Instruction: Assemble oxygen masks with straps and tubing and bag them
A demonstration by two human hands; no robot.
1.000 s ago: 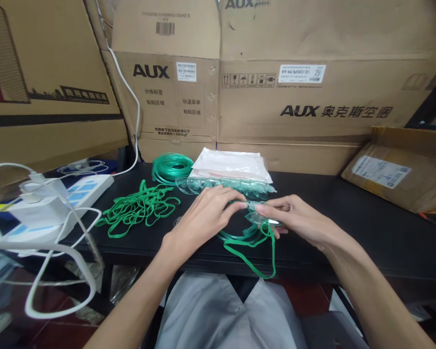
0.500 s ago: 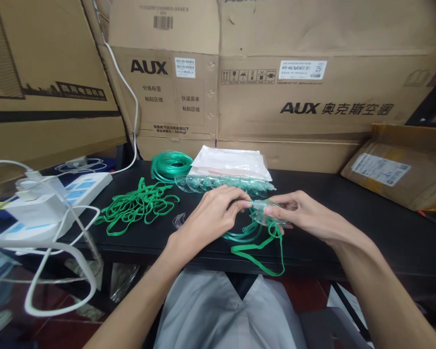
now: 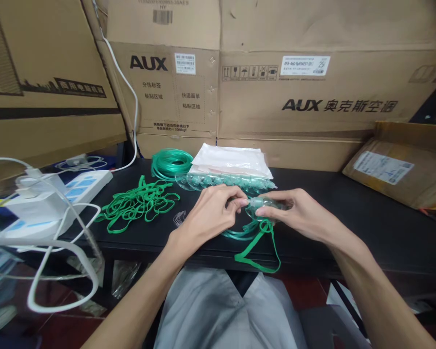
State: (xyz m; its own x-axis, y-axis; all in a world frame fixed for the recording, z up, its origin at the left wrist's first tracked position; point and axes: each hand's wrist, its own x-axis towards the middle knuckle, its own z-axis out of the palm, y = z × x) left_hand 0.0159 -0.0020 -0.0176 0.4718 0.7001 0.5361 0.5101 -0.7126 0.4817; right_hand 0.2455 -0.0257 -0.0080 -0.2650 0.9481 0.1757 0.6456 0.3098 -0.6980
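- holding a clear mask point(image 3: 267, 203) just right of frame centre, the right hand point(image 3: 300, 208) clamps its body between thumb and fingers.
- pointing left, the pale connector point(image 3: 255, 201) runs roughly side to side; the left hand point(image 3: 218, 206) is nearest its tip, fingertips pinched there – on what, i cannot tell.
- the green strap point(image 3: 244, 258) dangles towards the surface's point(image 3: 334, 203) front edge, with coiled tubing point(image 3: 240, 236) beneath the hands.
- more masks point(image 3: 225, 182) line up just behind – sideways room lies right, towards the carton point(image 3: 430, 165).
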